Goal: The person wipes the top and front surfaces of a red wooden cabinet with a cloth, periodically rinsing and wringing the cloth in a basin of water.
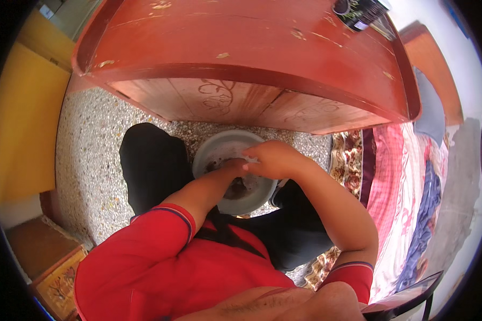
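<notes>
A round pale grey basin (204,151) stands on the floor between my bent legs. It holds cloudy, whitish water with dark brown clumps (235,188) in it; what they are I cannot make out. My left hand (235,165) reaches over the basin from the left, its fingers mostly hidden at the water and behind the other hand. From the right comes my right hand (276,159), its fingers curled and drawn together against the left hand. Whatever lies between the two hands is hidden.
Just beyond the basin stands a low red wooden cabinet (241,43) with a carved front and a dark printed container (359,13) on top. Bedding (393,176) lies to the right. A yellow panel (27,112) and a wooden box (43,249) are at the left, on speckled flooring (93,155).
</notes>
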